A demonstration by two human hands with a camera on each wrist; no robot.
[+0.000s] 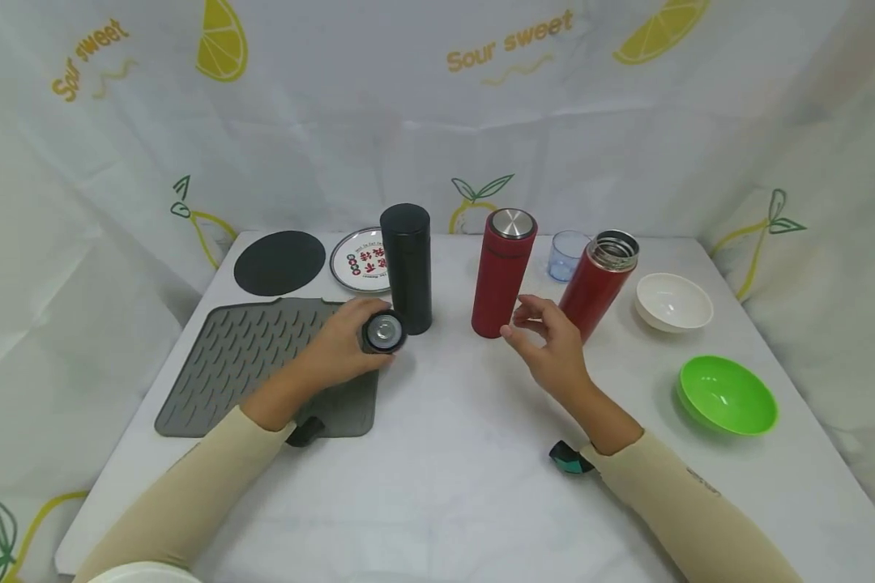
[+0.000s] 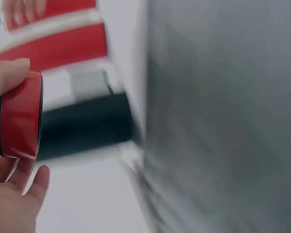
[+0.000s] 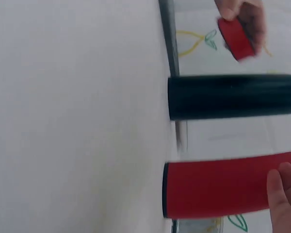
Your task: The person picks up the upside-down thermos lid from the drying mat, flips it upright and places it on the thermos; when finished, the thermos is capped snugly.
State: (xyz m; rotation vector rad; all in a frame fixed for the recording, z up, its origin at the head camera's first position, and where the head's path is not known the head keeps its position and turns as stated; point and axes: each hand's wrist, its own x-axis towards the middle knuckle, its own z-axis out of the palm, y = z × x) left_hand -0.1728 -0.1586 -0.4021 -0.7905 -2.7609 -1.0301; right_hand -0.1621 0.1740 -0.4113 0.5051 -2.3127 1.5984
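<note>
Left of centre in the head view, the left hand (image 1: pixel 339 348) pinches a red flask lid (image 1: pixel 384 332) between thumb and fingers, its metal-centred underside facing the camera; the lid's red side shows only in the wrist views. Right of centre, the right hand (image 1: pixel 554 348) has thumb and fingers apart, fingers bent, beside a capped red flask (image 1: pixel 505 267); whether they touch it I cannot tell. That hand covers the lower part of an uncapped red flask (image 1: pixel 596 287), which leans rightward in the picture.

The black flask (image 1: pixel 408 267) at upper centre hides the right edge of a lettered plate (image 1: pixel 344 279). The left forearm covers part of the grey ridged mat (image 1: pixel 226 356) at left. A blue-tinted glass (image 1: pixel 565 255) is partly hidden behind the uncapped red flask. At the bottom left a white object (image 1: pixel 146 573) is cut off, unidentifiable. The left wrist view is badly blurred
</note>
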